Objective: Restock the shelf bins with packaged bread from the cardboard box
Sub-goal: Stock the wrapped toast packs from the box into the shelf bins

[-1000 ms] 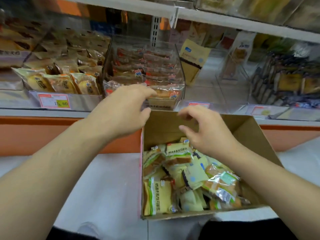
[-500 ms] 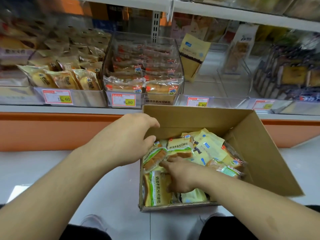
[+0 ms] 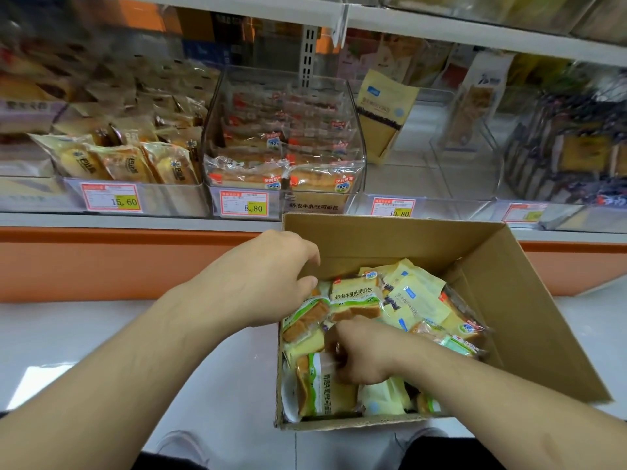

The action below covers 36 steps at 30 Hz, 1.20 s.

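Inside the cardboard box [image 3: 509, 266], right hand [image 3: 364, 354] grips a bread packet [image 3: 325, 388]; left hand [image 3: 268, 276] hovers, fingers loosely curled.

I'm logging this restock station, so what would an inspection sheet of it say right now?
Surface: pale floor under the cardboard box.
Job's things: box full of bread packs; clear shelf bin stocked; bin right of it nearly empty.
Clutter: nothing seen.
Hands: left hand at the box's rim; right hand down among the packs, grip unclear.
Cables: nothing seen.
Surroundings: price tags, upper shelf.
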Each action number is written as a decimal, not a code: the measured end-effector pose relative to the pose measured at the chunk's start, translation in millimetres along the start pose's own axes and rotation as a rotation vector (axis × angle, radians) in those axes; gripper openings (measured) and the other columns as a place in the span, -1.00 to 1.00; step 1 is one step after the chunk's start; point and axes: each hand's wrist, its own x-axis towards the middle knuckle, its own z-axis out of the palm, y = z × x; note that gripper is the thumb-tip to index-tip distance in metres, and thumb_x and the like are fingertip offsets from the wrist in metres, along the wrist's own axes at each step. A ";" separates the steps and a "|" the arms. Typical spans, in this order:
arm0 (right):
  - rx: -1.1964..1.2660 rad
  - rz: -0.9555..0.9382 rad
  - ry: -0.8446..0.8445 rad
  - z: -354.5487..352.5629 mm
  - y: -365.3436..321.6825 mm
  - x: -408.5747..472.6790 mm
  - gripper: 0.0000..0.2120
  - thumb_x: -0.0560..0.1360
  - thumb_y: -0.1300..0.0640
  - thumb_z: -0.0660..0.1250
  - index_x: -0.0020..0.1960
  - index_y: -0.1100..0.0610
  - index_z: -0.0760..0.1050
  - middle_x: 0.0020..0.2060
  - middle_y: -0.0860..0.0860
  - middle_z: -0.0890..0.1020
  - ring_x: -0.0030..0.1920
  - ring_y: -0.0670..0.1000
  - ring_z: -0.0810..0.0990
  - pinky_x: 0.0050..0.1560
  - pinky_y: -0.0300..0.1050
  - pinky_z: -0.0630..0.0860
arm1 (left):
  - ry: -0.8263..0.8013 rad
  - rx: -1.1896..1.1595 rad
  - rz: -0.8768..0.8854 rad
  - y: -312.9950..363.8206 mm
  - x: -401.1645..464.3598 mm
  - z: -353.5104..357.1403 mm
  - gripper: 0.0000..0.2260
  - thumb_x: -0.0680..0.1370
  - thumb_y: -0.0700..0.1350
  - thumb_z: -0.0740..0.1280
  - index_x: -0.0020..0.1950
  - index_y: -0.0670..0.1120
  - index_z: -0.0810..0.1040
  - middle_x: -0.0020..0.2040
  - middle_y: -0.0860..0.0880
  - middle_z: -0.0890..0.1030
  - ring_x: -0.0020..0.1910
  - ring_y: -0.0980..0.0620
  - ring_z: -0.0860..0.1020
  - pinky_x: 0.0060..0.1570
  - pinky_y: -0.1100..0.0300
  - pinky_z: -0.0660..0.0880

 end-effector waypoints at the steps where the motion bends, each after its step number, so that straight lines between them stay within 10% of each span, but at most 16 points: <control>1: 0.022 0.002 0.015 -7.0 0.4 -2.9 -0.89 0.47 0.07 0.45 -0.02 0.04 0.63 -0.13 0.01 0.70 -0.09 0.09 0.66 -0.05 0.07 0.70 | -0.013 -0.012 -0.002 0.0 -0.7 -0.6 -0.71 0.65 0.11 0.30 0.37 0.16 0.54 0.32 0.11 0.58 0.22 0.08 0.56 0.17 0.13 0.56; 9: 0.455 -0.095 0.337 -84.5 12.6 -58.8 -0.80 0.40 0.08 0.58 -0.03 -0.05 0.62 -0.31 -0.12 0.67 -0.33 -0.17 0.53 -0.25 -0.21 0.50 | -0.070 -0.177 -0.001 3.6 -5.8 -10.3 -0.58 0.53 0.33 0.39 0.32 0.20 0.56 0.15 0.23 0.62 -0.01 0.23 0.55 0.00 0.28 0.52; 17: 1.130 -0.171 0.650 -113.8 17.2 -82.1 -0.49 0.24 -0.02 0.76 0.13 0.00 0.66 -0.12 0.22 0.76 -0.17 0.11 0.73 -0.13 -0.02 0.64 | -0.068 -0.686 -0.056 2.2 -2.3 -26.5 -0.87 0.53 0.04 0.53 0.02 0.07 0.68 -0.37 0.18 0.60 -0.39 0.25 0.51 -0.31 0.35 0.42; 24: 1.245 -0.110 0.836 -111.9 5.1 -74.0 -0.31 0.27 -0.14 0.58 0.35 -0.10 0.47 0.13 0.06 0.70 0.03 0.03 0.75 -0.05 -0.12 0.66 | 0.192 -1.109 -0.286 -18.8 -5.4 -46.9 -0.87 0.55 -0.15 0.51 0.04 -0.18 0.68 -0.12 -0.12 0.77 -0.06 -0.14 0.75 0.10 -0.12 0.67; 28: 1.275 -0.182 0.772 -117.3 -16.7 -61.0 -0.28 0.45 0.16 0.60 0.46 -0.13 0.29 0.15 0.02 0.70 0.00 0.07 0.77 -0.06 -0.09 0.69 | 0.336 -1.317 -0.338 -23.5 0.1 -55.6 -0.85 0.58 -0.20 0.47 0.11 -0.23 0.66 -0.06 -0.14 0.77 -0.04 -0.10 0.76 0.10 -0.08 0.68; 36: 1.033 -0.208 0.983 -188.7 -38.3 -5.6 -0.17 0.46 0.10 0.63 0.53 -0.28 0.26 0.17 -0.14 0.67 0.03 -0.08 0.72 0.09 0.04 0.71 | 0.590 -0.811 -0.235 -55.7 41.2 -86.8 -0.74 0.60 0.01 0.44 0.27 0.07 0.57 0.04 0.13 0.72 -0.01 0.12 0.70 0.05 0.09 0.65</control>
